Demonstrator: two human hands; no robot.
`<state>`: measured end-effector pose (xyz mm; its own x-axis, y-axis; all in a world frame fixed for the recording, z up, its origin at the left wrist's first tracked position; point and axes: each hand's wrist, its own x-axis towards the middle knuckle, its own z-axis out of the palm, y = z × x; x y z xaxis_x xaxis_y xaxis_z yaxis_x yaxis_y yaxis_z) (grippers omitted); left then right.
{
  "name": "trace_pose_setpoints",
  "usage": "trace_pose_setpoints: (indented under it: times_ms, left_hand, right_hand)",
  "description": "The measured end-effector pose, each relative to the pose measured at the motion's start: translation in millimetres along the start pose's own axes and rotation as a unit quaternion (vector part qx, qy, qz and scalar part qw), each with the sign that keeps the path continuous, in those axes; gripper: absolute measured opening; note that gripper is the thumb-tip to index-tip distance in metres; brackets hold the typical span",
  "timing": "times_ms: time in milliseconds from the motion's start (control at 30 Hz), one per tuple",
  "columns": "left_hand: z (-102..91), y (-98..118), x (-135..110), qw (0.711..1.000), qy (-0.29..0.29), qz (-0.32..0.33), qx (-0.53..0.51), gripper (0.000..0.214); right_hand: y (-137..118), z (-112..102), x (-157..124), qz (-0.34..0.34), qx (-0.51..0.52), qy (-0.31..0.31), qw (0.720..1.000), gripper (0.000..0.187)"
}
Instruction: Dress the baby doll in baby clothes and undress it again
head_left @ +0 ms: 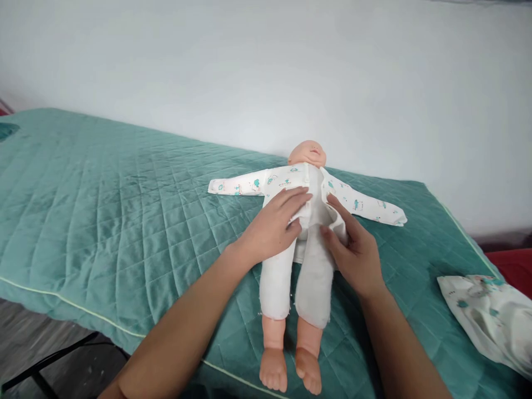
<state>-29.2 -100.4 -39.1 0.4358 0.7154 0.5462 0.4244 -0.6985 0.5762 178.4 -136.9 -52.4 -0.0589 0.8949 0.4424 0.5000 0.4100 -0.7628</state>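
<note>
A baby doll (274, 332) lies on its back with its head toward the wall, its cloth legs and bare plastic feet toward me. It wears a white printed baby shirt (285, 177), both sleeves spread out and the front parted over the white cloth body. My left hand (272, 227) is on the left front panel, thumb and fingers closed around its edge near the belly. With thumb and fingers, my right hand (355, 244) grips the folded edge of the right panel. Fingers cover part of the cloth.
A green quilted cover (124, 199) lies under the doll, against a white wall (249, 66). Another crumpled white printed garment (490, 321) is at the right, beside red fabric (513, 274). A black metal frame (50, 363) shows at lower left above the dark floor.
</note>
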Motion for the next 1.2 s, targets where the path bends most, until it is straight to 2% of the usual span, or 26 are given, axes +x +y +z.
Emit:
trace_pose_setpoints:
  times_ms: [67, 167, 233, 333, 400, 500, 600, 700, 767, 833, 900, 933, 1000, 1067, 1133, 1200]
  left_hand:
    - [2.1, -2.5, 1.1, 0.997, 0.067, -0.024, -0.017, 0.052]
    - [3.5, -8.2, 2.6, 0.978, 0.169, -0.107, -0.062, 0.039]
    - [3.4, -14.5, 3.5, 0.950, 0.233, -0.168, -0.121, 0.031]
    - [0.9, -28.4, 4.9, 0.890, 0.315, -0.239, -0.226, 0.024]
    - [-2.3, -38.6, 5.8, 0.842, 0.353, -0.292, -0.284, 0.027]
    - [-6.9, -51.1, 5.3, 0.781, 0.380, -0.365, -0.335, 0.038]
    - [-8.2, -61.0, -2.3, 0.759, 0.397, -0.396, -0.330, 0.046]
    - [-6.7, -70.3, -20.3, 0.766, 0.423, -0.391, -0.285, 0.045]
    - [-6.2, -73.8, -36.3, 0.791, 0.426, -0.363, -0.247, 0.039]
    - [-7.0, -71.6, -53.4, 0.817, 0.426, -0.330, -0.203, 0.035]
    - [-8.5, -62.7, -70.0, 0.839, 0.422, -0.307, -0.157, 0.034]
    - [-9.2, -56.4, -77.8, 0.846, 0.418, -0.299, -0.137, 0.035]
    - [-10.0, -42.7, -92.3, 0.858, 0.409, -0.289, -0.112, 0.038]
    - [-10.5, -30.9, -105.8, 0.868, 0.397, -0.279, -0.106, 0.039]
    - [-11.6, -22.7, -119.2, 0.876, 0.382, -0.273, -0.106, 0.036]
    - [-13.4, -16.6, -133.1, 0.891, 0.334, -0.281, -0.125, 0.034]
  right_hand:
    - [0.7, 1.3, -0.6, 0.046, 0.024, 0.064, 0.997, 0.046]
    - [3.0, 1.4, 0.2, 0.104, 0.039, 0.141, 0.984, 0.032]
    - [4.6, 0.1, 2.3, 0.143, 0.078, 0.169, 0.972, 0.023]
    - [8.0, -4.1, 7.8, 0.195, 0.199, 0.205, 0.938, 0.019]
    - [12.4, -8.5, 12.1, 0.218, 0.266, 0.229, 0.911, 0.021]
    - [22.5, -15.0, 15.5, 0.239, 0.300, 0.260, 0.886, 0.026]
    - [33.0, -18.9, 7.7, 0.246, 0.301, 0.290, 0.874, 0.028]
    - [39.7, -22.9, -16.6, 0.231, 0.297, 0.330, 0.866, 0.030]
    - [41.6, -30.1, -40.9, 0.198, 0.255, 0.358, 0.876, 0.034]
    - [41.5, -44.4, -68.5, 0.156, 0.147, 0.363, 0.907, 0.039]
    - [39.6, -66.8, -95.8, 0.123, -0.014, 0.326, 0.937, 0.045]
    - [38.0, -80.7, -108.3, 0.109, -0.101, 0.297, 0.943, 0.047]
    - [33.9, -111.2, -130.2, 0.082, -0.262, 0.243, 0.930, 0.049]
    - [29.0, -141.6, -147.7, 0.090, -0.374, 0.219, 0.897, 0.051]
    - [24.1, -168.5, -161.5, 0.139, -0.424, 0.212, 0.870, 0.046]
    - [19.9, -189.8, -170.7, 0.211, -0.414, 0.192, 0.864, 0.034]
